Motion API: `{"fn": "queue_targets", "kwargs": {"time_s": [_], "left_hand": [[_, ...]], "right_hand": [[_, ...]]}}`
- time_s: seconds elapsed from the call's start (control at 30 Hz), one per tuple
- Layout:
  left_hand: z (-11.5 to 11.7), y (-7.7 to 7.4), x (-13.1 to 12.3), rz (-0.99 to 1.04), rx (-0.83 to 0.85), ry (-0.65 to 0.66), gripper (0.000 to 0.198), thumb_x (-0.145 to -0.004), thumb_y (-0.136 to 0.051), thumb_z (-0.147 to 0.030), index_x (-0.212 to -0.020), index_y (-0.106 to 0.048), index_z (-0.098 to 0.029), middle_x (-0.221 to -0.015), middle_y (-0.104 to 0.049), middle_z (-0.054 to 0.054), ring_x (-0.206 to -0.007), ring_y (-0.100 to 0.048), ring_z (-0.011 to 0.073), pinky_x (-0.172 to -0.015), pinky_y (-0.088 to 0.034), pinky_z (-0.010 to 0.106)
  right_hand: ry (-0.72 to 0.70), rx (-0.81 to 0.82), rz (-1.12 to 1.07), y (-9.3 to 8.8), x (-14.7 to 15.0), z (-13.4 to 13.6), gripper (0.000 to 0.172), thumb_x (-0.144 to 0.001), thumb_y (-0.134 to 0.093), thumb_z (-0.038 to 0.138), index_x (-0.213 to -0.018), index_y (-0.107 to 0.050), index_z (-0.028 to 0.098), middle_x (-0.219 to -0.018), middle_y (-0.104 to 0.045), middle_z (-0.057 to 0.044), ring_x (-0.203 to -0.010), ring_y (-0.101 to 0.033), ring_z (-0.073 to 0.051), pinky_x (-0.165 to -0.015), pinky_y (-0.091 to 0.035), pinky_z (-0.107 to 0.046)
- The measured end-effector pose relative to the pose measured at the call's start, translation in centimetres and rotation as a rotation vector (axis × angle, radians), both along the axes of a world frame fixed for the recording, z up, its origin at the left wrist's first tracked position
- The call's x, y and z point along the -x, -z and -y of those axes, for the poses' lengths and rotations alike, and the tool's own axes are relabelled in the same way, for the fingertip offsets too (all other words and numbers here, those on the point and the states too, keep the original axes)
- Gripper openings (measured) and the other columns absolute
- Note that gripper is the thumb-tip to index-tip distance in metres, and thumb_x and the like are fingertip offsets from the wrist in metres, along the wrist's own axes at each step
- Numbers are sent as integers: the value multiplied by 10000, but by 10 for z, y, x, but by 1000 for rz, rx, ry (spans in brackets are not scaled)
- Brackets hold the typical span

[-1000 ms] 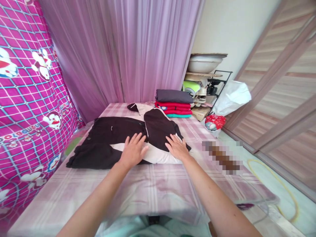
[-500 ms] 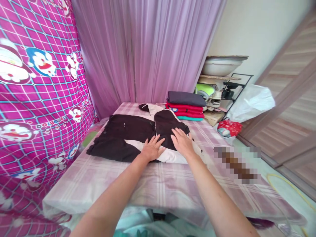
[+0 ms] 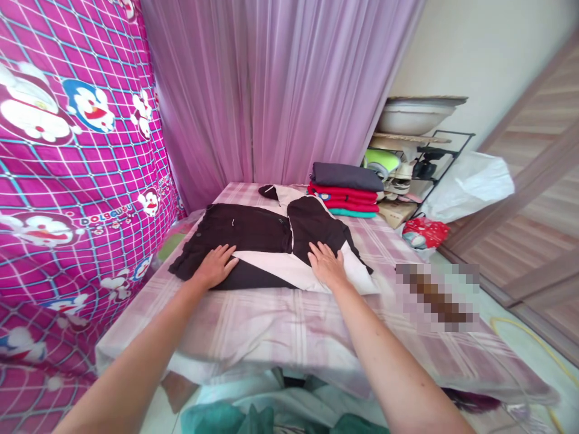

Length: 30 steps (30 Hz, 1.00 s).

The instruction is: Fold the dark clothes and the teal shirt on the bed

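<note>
We look down at a jacket (image 3: pixel 260 226) of soft, matte cloth, black with off-white panels, spread in a broad, flattened shape with slightly rumpled edges. A thin pale line separates two of its black sections. It lies on a tabletop (image 3: pixel 289 328) covered in a pale mauve plaid cloth, creased along the near side. Behind, a sheer purple curtain (image 3: pixel 289 90) hangs in long vertical folds; a neat pile of folded clothes (image 3: pixel 346 188), grey, red and green, stands just beyond the jacket.

Our two hands are open, palms down, fingers slightly spread, grasping nothing. The jacket is beneath them: our left hand (image 3: pixel 218 265) rests on its black near-left part, our right hand (image 3: pixel 326 265) where black meets off-white toward the right.

A small mark on the jacket is too tiny to read. The bright pink sheet (image 3: pixel 108 175) at left, netted with white and blue lines, carries cartoon faces and lettering beginning "DO"; we cannot read the rest surely.
</note>
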State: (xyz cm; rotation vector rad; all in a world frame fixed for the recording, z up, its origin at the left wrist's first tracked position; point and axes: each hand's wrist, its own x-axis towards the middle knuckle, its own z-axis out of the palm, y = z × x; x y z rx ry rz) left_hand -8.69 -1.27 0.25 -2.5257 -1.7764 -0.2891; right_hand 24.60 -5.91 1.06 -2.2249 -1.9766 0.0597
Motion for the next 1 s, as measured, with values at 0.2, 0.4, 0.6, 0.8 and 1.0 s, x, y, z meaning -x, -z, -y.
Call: {"fn": "queue_targets", "kwargs": {"time_s": [0.2, 0.4, 0.6, 0.8, 1.0], "left_hand": [[-5, 9, 9, -95, 22, -28, 618, -955, -357, -512, -1475, -435, -187, -1524, -452, 111, -1414, -393, 294, -1153, -312, 446], [1, -18, 26, -106, -173, -42, 583, -960, -325, -493, -1433, -495, -199, -1544, -425, 95, -1455, -310, 293, -1196, -183, 512], [-2, -9, 49, -167, 32, -284, 647, -952, -292, -525, -1483, -417, -179, -1565, -385, 108, -1475, -253, 313, -1183, -130, 590], [-5, -22, 42, -155, 141, -314, 657, -940, -305, -542, -1468, -441, -176, -1566, -383, 109, -1469, -269, 324, -1173, -157, 621], [6, -22, 1, -23, -183, -244, 598, -959, -312, -486, -1474, -436, -208, -1590, -333, 119, -1471, -265, 327, -1169, -192, 602]], "right_hand": [[-3, 0, -13, -1, 1, 0, 533, -1028, -192, 415, -1525, -346, 297, -1592, -333, -57, -1463, -273, -218, -1173, -150, -567], [-4, 4, -2, 2, 0, -3, 536, -1027, -181, 418, -1528, -336, 307, -1595, -326, -58, -1463, -272, -218, -1169, -153, -567], [-1, 5, 10, 3, 1, -2, 547, -1025, -163, 419, -1535, -323, 302, -1599, -318, -59, -1460, -273, -221, -1172, -144, -555], [6, 10, -2, 1, 2, -1, 546, -1025, -161, 418, -1534, -324, 302, -1595, -328, -59, -1462, -269, -209, -1171, -146, -547], [-10, -20, -16, -1, 2, 1, 541, -1025, -186, 415, -1521, -357, 287, -1587, -344, -67, -1457, -284, -215, -1173, -143, -545]]}}
